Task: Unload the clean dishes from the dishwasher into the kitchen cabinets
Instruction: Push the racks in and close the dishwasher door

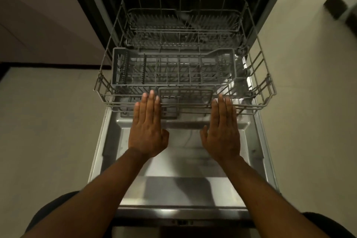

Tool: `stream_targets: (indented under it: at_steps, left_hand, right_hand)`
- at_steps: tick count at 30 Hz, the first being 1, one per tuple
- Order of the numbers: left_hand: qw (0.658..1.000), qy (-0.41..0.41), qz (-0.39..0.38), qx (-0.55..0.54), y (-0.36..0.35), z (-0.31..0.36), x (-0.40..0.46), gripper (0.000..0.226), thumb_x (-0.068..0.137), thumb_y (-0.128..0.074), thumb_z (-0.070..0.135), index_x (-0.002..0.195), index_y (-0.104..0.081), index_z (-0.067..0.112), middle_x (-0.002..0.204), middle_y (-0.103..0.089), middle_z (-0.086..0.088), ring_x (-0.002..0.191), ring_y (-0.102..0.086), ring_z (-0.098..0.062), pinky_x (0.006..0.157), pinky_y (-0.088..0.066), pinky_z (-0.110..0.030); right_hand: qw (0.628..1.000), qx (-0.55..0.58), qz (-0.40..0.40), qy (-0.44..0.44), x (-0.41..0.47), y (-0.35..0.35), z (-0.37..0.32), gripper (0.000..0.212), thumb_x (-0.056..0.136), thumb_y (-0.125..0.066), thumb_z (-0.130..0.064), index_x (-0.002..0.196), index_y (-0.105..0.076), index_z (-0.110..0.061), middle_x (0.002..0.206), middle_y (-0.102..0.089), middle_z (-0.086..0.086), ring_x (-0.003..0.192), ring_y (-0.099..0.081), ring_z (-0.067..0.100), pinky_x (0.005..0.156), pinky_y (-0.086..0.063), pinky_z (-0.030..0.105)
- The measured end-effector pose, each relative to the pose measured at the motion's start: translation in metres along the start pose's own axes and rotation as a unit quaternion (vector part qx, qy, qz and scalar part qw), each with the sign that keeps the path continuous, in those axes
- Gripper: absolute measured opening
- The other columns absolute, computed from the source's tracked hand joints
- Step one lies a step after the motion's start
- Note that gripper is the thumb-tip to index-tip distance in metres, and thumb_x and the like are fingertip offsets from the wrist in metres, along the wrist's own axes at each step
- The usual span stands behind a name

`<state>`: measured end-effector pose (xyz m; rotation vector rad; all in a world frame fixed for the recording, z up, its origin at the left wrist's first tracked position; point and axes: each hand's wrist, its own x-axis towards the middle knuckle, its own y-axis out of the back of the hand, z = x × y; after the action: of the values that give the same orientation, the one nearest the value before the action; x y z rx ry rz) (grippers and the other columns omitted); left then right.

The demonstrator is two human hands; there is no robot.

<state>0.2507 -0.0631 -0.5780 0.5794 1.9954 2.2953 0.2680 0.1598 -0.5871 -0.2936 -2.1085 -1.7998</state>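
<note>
Hands: left hand, right hand flat at rack front.

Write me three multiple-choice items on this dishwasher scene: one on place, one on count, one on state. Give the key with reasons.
1. Where are the fingertips of the left hand?
A. At the front rim of the pulled-out rack
B. On the floor
C. Inside the dark tub

2. How many hands reach toward the pulled-out rack?
A. None
B. One
C. Two

3. What state is the dishwasher door in?
A. Closed
B. Folded down open
C. Taken off

Key: 1 A, the straight fingers end at the front wires; 2 C, the right hand lies flat beside the left; 3 B, its steel inner face lies flat beneath both arms, and no dishes show in the rack.
</note>
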Motion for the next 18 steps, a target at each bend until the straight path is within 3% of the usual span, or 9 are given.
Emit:
stream_targets:
  at_steps: [12,18]
  left_hand:
    - [0.999,-0.002,-0.01,0.045,-0.018,-0.02,0.064,0.109,0.072,-0.069,0.028,0.154,-0.003,-0.002,0.162,0.008,-0.021,0.15,0.009,-0.034,0.122,0.001,-0.046]
    - [0.999,-0.013,0.008,0.053,-0.028,-0.033,0.097,0.103,0.074,-0.056,0.028,0.154,0.004,0.001,0.162,0.013,-0.02,0.15,0.011,-0.032,0.121,-0.004,-0.047]
  right_hand:
    - [0.999,-0.009,0.038,0.002,0.063,-0.027,0.013,0.077,0.077,-0.06,-0.005,0.148,-0.032,0.004,0.158,-0.025,0.022,0.149,-0.015,0.036,0.121,-0.018,0.052]
    - [1.0,-0.028,0.013,-0.002,0.097,-0.039,0.023,0.079,0.079,-0.061,-0.004,0.151,-0.028,-0.001,0.159,-0.023,0.019,0.15,-0.012,0.033,0.123,-0.003,0.044]
